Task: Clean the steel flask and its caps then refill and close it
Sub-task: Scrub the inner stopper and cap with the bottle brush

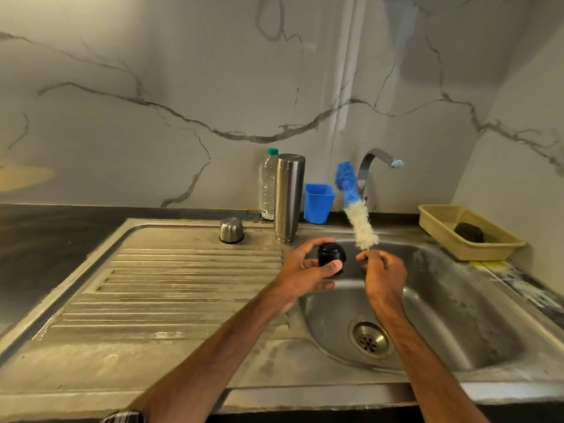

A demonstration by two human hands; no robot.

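The steel flask (288, 196) stands upright at the back edge of the drainboard, beside the sink bowl. Its steel outer cap (231, 229) sits mouth-down on the drainboard to the left of it. My left hand (305, 271) grips the black inner cap (331, 254) over the left rim of the bowl. My right hand (384, 274) pinches the handle of a bottle brush (355, 206) whose white and blue bristles point up toward the tap. The brush stands just right of the black cap, apart from it.
A clear water bottle (268, 186) and a blue cup (317, 203) stand against the marble wall behind the flask. The tap (377, 166) arches over the sink bowl (442, 306), no water running. A beige tray (439, 230) with a dark scrubber (469, 232) sits at right.
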